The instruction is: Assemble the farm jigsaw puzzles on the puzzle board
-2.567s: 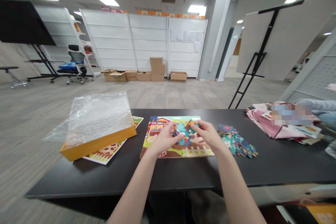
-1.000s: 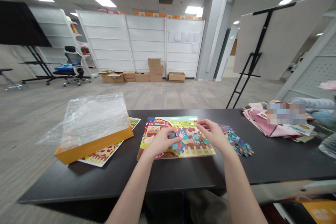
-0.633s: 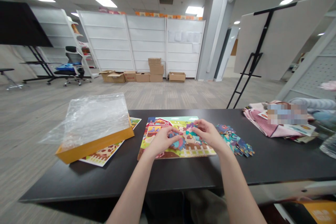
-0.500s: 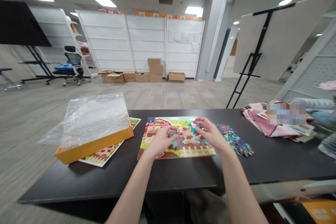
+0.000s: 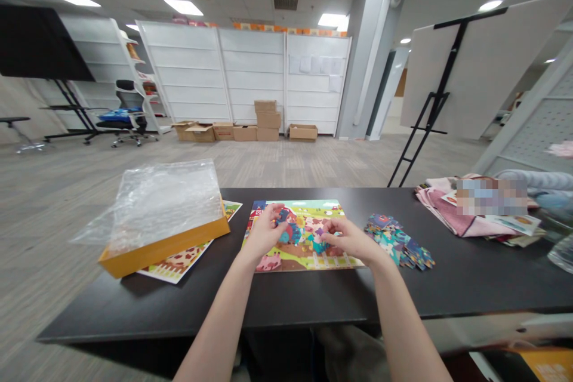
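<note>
A farm-picture board with a barn, animals and a white fence lies flat on the black table, both my hands above it. My left hand is curled over the board's left half, thumb and fingers around dark blue puzzle pieces. At the middle of the board my right hand pinches a teal puzzle piece close to the picture. The exact outlines of the held pieces are partly hidden by my fingers. Right of the board lies a heap of loose, mostly blue puzzle pieces.
On the left, an orange box with clear plastic wrap rests on another farm picture sheet. Folded pink cloths lie at the table's right. Behind the table stand an easel and several cardboard boxes.
My right hand has moved left and down, from the board's right side toward its middle, with the teal piece. My left hand has shifted slightly left and up. The view has tilted a little.
</note>
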The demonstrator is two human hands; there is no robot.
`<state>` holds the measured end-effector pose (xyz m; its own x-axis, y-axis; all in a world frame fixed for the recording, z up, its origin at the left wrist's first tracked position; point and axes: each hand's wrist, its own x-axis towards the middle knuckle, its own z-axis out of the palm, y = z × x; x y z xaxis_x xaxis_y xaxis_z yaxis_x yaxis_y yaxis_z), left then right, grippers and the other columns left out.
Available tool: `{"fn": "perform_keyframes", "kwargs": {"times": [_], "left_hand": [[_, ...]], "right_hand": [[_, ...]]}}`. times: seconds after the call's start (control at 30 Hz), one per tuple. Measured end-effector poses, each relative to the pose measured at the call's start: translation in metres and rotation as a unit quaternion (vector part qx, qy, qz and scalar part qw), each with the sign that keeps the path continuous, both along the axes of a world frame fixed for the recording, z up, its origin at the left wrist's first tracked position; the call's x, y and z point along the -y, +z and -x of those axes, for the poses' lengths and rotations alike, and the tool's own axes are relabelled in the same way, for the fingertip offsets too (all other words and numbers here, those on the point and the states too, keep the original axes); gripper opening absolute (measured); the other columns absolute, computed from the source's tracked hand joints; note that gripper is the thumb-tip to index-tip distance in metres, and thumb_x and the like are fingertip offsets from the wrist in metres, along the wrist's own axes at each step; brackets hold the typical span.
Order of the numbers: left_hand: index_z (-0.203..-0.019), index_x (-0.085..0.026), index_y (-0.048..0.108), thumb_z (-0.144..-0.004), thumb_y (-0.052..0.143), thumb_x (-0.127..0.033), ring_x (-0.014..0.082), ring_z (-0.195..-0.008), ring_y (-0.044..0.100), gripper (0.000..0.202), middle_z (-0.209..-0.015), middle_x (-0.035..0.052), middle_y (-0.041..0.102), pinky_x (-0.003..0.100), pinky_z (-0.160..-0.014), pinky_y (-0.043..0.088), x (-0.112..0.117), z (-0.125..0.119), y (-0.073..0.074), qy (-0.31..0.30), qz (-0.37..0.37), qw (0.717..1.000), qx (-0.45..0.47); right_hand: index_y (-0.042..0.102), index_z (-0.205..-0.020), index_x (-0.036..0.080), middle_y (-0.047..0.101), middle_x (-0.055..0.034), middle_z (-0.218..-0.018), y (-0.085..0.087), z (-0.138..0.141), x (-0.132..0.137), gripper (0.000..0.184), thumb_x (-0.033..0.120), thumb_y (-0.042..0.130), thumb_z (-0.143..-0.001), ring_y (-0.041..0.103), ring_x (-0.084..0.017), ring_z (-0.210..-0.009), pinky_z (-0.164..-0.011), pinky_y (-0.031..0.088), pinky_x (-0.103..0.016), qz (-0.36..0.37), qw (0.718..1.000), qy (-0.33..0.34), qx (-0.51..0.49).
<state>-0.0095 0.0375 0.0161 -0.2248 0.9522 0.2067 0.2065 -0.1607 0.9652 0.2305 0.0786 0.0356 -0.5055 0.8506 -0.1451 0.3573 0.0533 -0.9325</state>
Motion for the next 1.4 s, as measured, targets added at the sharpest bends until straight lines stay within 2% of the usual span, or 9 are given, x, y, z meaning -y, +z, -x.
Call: {"fn": "perform_keyframes", "kwargs": {"times": [0.07, 0.13, 0.23, 0.4, 0.67, 0.8, 0.93, 1.2, 1.4], "left_hand": [[-0.11, -0.018, 0.061, -0.073, 0.073, -0.028, 0.0235, -0.101, 0.067, 0.041, -0.103, 0.0088, 0.07, 0.034, -0.083, 0.055, 0.001, 0.002, -0.001, -0.004, -0.007, 1.0, 0.012], [-0.107, -0.017, 0.063, -0.073, 0.073, -0.031, 0.0219, -0.093, 0.068, 0.039, -0.099, 0.0079, 0.07, 0.034, -0.079, 0.055, 0.002, 0.003, -0.002, -0.001, -0.013, 1.0, 0.008], [-0.101, -0.017, 0.066, -0.073, 0.073, -0.032, 0.0202, -0.087, 0.067, 0.033, -0.097, 0.0061, 0.071, 0.032, -0.077, 0.055, 0.004, 0.002, 0.0, 0.005, -0.017, 1.0, 0.005], [-0.098, -0.017, 0.066, -0.071, 0.075, -0.035, 0.0186, -0.077, 0.067, 0.034, -0.091, 0.0051, 0.071, 0.03, -0.069, 0.055, 0.004, -0.002, 0.0, -0.006, -0.003, 0.999, 0.046], [-0.102, -0.019, 0.062, -0.076, 0.072, -0.035, 0.0177, -0.081, 0.066, 0.033, -0.096, 0.005, 0.07, 0.03, -0.073, 0.053, 0.002, -0.006, -0.011, 0.022, -0.008, 0.999, 0.023], [-0.102, -0.018, 0.062, -0.078, 0.07, -0.033, 0.0183, -0.083, 0.066, 0.029, -0.096, 0.0053, 0.07, 0.03, -0.075, 0.053, 0.004, -0.004, -0.01, 0.022, -0.021, 1.0, 0.0], [-0.101, -0.018, 0.063, -0.078, 0.07, -0.032, 0.0194, -0.082, 0.067, 0.028, -0.095, 0.006, 0.07, 0.031, -0.072, 0.054, 0.004, 0.001, -0.009, 0.027, -0.023, 0.999, -0.018], [-0.103, -0.018, 0.063, -0.077, 0.072, -0.035, 0.0197, -0.083, 0.068, 0.032, -0.097, 0.0062, 0.07, 0.031, -0.072, 0.055, 0.004, 0.002, -0.011, 0.025, -0.02, 0.999, -0.003], [-0.101, -0.019, 0.061, -0.079, 0.071, -0.035, 0.0194, -0.086, 0.068, 0.029, -0.095, 0.0048, 0.07, 0.032, -0.079, 0.055, 0.005, -0.008, -0.004, -0.003, -0.036, 0.999, 0.015]], "right_hand": [[0.058, -0.092, 0.02, 0.064, -0.0005, -0.084, 0.001, 0.002, 0.001, 0.029, 0.039, 0.074, -0.076, 0.062, -0.013, -0.066, -0.057, 0.052, -0.024, -0.014, 0.998, 0.053, 0.014], [0.062, -0.102, 0.02, 0.063, 0.0002, -0.081, 0.002, 0.004, 0.001, 0.029, 0.035, 0.071, -0.079, 0.061, -0.014, -0.071, -0.064, 0.051, -0.026, -0.066, 0.991, 0.113, 0.029], [0.064, -0.1, 0.019, 0.061, 0.0014, -0.074, 0.0, 0.005, -0.001, 0.023, 0.033, 0.067, -0.081, 0.057, -0.014, -0.071, -0.067, 0.045, -0.026, -0.131, 0.976, 0.166, 0.049], [0.062, -0.09, 0.018, 0.062, 0.0014, -0.071, -0.007, 0.007, -0.003, 0.025, 0.036, 0.072, -0.077, 0.058, -0.015, -0.067, -0.062, 0.042, -0.026, -0.104, 0.979, 0.164, 0.067], [0.055, -0.072, 0.02, 0.062, 0.0013, -0.069, -0.013, 0.015, -0.004, 0.02, 0.027, 0.073, -0.071, 0.058, -0.015, -0.064, -0.059, 0.042, -0.026, -0.121, 0.98, 0.113, 0.107], [0.059, -0.08, 0.019, 0.059, 0.0033, -0.068, -0.007, 0.012, 0.0, 0.02, 0.028, 0.075, -0.071, 0.055, -0.013, -0.063, -0.058, 0.04, -0.025, -0.12, 0.977, 0.132, 0.118], [0.062, -0.096, 0.02, 0.056, 0.0053, -0.078, 0.001, 0.006, 0.006, 0.04, 0.018, 0.081, -0.06, 0.049, -0.01, -0.062, -0.054, 0.037, -0.023, -0.099, 0.971, 0.159, 0.148], [0.063, -0.091, 0.019, 0.055, 0.0056, -0.075, 0.0, 0.008, 0.006, 0.037, 0.019, 0.081, -0.059, 0.05, -0.011, -0.063, -0.054, 0.035, -0.023, -0.134, 0.956, 0.153, 0.21], [0.061, -0.093, 0.018, 0.06, 0.0039, -0.076, -0.006, 0.002, 0.005, 0.039, 0.022, 0.08, -0.059, 0.054, -0.012, -0.065, -0.057, 0.038, -0.023, -0.123, 0.96, 0.132, 0.216]]}}
